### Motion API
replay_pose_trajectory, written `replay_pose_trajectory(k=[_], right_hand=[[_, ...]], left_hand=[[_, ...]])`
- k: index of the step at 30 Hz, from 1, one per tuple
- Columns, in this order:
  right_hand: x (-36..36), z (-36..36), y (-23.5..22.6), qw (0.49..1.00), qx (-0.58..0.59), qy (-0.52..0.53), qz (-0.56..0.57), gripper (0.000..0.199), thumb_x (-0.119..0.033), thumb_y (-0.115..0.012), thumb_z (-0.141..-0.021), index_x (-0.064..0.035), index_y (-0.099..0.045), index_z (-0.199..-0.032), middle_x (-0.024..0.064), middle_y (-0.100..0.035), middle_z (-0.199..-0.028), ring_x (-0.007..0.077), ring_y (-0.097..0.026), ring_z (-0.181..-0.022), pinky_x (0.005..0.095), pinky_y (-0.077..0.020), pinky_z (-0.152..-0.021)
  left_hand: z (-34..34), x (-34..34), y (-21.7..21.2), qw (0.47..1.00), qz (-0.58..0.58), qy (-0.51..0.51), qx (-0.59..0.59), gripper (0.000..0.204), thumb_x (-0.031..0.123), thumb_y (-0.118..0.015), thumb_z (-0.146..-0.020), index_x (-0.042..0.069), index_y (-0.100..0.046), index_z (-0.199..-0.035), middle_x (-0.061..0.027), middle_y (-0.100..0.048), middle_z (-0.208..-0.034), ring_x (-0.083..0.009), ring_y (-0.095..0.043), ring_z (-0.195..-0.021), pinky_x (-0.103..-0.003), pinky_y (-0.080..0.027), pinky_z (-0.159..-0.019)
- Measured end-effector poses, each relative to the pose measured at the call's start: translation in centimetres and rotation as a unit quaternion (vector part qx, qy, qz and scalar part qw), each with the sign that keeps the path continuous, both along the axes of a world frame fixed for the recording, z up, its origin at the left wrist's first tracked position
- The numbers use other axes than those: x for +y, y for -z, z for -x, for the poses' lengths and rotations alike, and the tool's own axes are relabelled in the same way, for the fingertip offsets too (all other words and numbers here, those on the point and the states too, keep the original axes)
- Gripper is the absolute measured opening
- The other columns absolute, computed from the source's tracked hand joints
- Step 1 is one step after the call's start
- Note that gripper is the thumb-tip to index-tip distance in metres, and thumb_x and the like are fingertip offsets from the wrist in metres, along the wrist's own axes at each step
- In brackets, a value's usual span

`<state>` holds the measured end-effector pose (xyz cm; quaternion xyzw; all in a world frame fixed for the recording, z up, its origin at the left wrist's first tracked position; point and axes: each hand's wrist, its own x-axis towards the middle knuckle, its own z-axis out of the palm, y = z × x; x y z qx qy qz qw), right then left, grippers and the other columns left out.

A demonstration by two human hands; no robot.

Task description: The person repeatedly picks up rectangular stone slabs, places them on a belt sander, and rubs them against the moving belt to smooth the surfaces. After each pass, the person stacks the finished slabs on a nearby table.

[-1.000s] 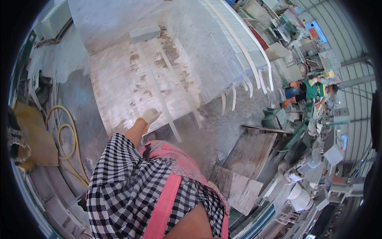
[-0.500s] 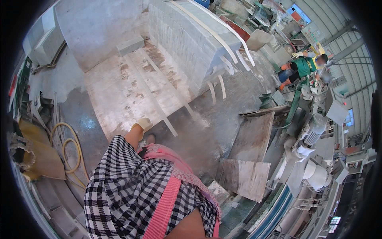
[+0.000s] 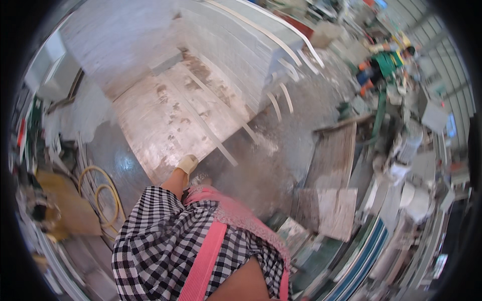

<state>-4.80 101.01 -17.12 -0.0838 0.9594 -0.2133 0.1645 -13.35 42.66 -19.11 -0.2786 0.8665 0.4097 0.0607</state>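
Observation:
My left hand (image 3: 187,163), in a cream glove, hangs below the checked sleeve (image 3: 150,215). In the picture it lies over the near edge of a stained, pale flat sheet (image 3: 145,118). Whether it touches the sheet I cannot tell, and its fingers are not distinct. Two pale strips (image 3: 203,123) run along the sheet toward me. A grey block (image 3: 167,61) lies across their far ends. Part of my bare right arm (image 3: 243,283) shows at the lower edge; my right hand is out of view. A pink apron (image 3: 236,215) covers my front.
A tall grey stack (image 3: 226,50) with white straps (image 3: 281,98) stands beyond the sheet. A yellow hose (image 3: 118,200) coils at left. Wooden boards (image 3: 336,210) lean at right near machinery (image 3: 414,200). A co-worker in green (image 3: 386,62) is farther back.
The view has tilted and shifted, blurring parts of the picture. My left hand appears slightly farther right and lower. The co-worker's arms and body have shifted a little.

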Motion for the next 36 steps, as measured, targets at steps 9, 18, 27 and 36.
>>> replay_pose_trajectory(k=[9,18,27,36], right_hand=[[-7.3,3.4,-5.1,0.923,-0.233,-0.055,-0.303,0.033,-0.04,-0.072,-0.073,-0.0199,-0.075,-0.099,-0.0008,-0.06,-0.136,0.0176,-0.053,-0.128,0.0322,-0.0441,-0.107],[-8.5,6.5,-1.6,0.834,-0.165,0.494,0.183,0.035,-0.029,-0.049,-0.095,-0.0004,-0.069,-0.092,0.0105,-0.063,-0.071,0.0202,-0.056,-0.056,0.0356,-0.0459,-0.057],[-0.1,22.7,-1.0,0.79,-0.233,0.483,0.296,0.04,-0.032,-0.048,-0.1,0.0042,-0.066,-0.098,0.0194,-0.07,-0.078,0.0278,-0.065,-0.057,0.0381,-0.0542,-0.055],[9.9,47.3,2.4,0.81,-0.287,0.401,0.318,0.042,-0.031,-0.051,-0.098,0.0038,-0.063,-0.119,0.0147,-0.075,-0.096,0.0267,-0.072,-0.088,0.0364,-0.0551,-0.072]], left_hand=[[2.6,-5.8,0.6,0.989,-0.135,-0.033,-0.039,0.023,0.023,-0.063,-0.092,0.001,-0.07,-0.093,-0.0091,-0.074,-0.079,-0.0132,-0.065,-0.068,-0.029,-0.05,-0.066],[7.1,-10.7,-1.3,0.959,-0.188,-0.208,-0.047,0.036,0.031,-0.062,-0.098,-0.005,-0.062,-0.095,-0.0125,-0.069,-0.072,-0.0195,-0.063,-0.054,-0.033,-0.05,-0.055],[21.5,3.6,-4.3,0.963,-0.203,-0.178,-0.009,0.042,0.036,-0.057,-0.101,-0.005,-0.064,-0.092,-0.0149,-0.072,-0.08,-0.0216,-0.068,-0.064,-0.034,-0.053,-0.067],[39.5,13.3,-16.3,0.959,-0.074,-0.16,0.221,0.025,0.018,-0.055,-0.102,0.001,-0.071,-0.11,-0.0082,-0.076,-0.098,-0.0138,-0.067,-0.094,-0.03,-0.049,-0.088]])
